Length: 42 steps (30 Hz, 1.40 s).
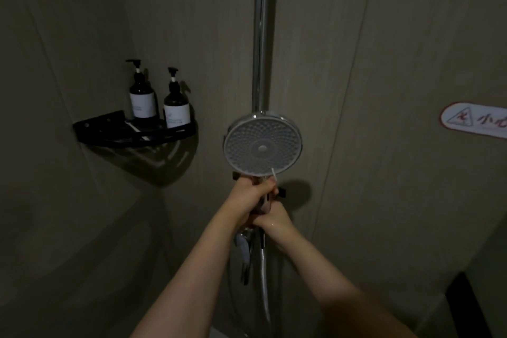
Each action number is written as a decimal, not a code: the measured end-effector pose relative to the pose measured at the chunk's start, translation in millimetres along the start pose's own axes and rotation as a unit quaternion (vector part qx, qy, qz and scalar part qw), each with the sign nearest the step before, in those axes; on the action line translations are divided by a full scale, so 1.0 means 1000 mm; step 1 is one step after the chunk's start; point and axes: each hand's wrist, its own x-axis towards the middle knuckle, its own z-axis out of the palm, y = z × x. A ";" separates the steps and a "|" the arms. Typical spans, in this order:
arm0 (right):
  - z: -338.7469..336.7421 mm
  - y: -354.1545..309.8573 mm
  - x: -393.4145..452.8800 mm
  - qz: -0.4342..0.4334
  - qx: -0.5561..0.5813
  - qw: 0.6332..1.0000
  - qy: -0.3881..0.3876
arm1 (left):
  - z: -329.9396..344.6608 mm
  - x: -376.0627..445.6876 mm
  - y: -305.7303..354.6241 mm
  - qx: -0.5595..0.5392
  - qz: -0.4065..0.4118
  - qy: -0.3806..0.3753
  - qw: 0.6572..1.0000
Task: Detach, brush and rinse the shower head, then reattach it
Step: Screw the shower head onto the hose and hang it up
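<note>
Shower head point(262, 144): round, face toward camera and tilted slightly down, in front of the chrome rail point(262, 35), low on it, close above the tap point(244, 247). Long axis runs through the handle, near vertical, face at top, hose point(264, 277) end at bottom. Handle almost fully covered by both hands.

Left hand point(251, 197) wrapped tight round the upper handle just under the face. Right hand point(274, 221) closed round the lower handle, touching the left, near the hose joint. Thin white stick point(273, 175) poking up from the left grip across the face's lower rim; probably the brush, too dim to confirm.

Step in hand, judged: either lifting out of or seating into the rail holder point(282, 192). Can't tell which from one view; holder mostly hidden behind the hands.

To do it well:
- Keep the upper grip as anchor, steer with the lower one.
- Move along the handle axis, no sideways levering on the holder.
- If unscrewing at the hose joint, hold the handle still and turn only the nut.
- Mind the stick; pinched against the handle costs grip, could slip on wet chrome.
- Keep hose slack, no kink below.

Further out: black corner shelf point(137, 129) to the left, well apart, carrying two pump bottles point(142, 96) side by side. Warning sticker point(474, 121) on the right wall. Lighting poor throughout.
</note>
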 end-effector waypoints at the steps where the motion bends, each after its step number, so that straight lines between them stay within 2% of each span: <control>1: -0.002 -0.001 -0.002 0.001 -0.004 1.000 0.012 | 0.002 0.000 -0.003 0.021 -0.006 0.000 1.000; 8: -0.032 0.001 -0.002 -0.010 0.014 0.996 0.083 | 0.009 0.004 -0.019 0.101 0.009 -0.008 0.995; 12: -0.056 -0.006 0.012 -0.013 0.009 0.994 0.109 | 0.007 0.009 -0.035 0.087 0.000 0.026 0.996; 20: -0.062 -0.022 0.055 -0.028 -0.023 0.988 0.151 | -0.011 0.069 -0.025 0.144 0.080 0.061 0.984; 25: -0.062 -0.020 0.084 -0.015 -0.017 0.982 0.188 | -0.028 0.100 -0.018 0.163 0.083 0.020 0.983; 29: -0.058 -0.024 0.093 -0.021 -0.019 0.986 0.167 | -0.023 0.106 -0.013 0.186 0.098 -0.018 0.977; 33: -0.058 -0.021 0.097 -0.032 -0.020 0.982 0.185 | -0.012 0.111 0.004 0.236 0.118 -0.016 0.964; 35: -0.058 -0.020 0.099 -0.037 -0.028 0.982 0.181 | -0.004 0.111 0.013 0.209 0.120 -0.029 0.970; 40: -0.059 -0.022 0.096 -0.019 -0.048 0.986 0.155 | 0.016 0.117 0.018 0.210 0.091 -0.063 0.971; 42: -0.057 -0.021 0.090 -0.013 -0.053 0.988 0.142 | 0.018 0.115 0.016 0.226 0.089 -0.048 0.969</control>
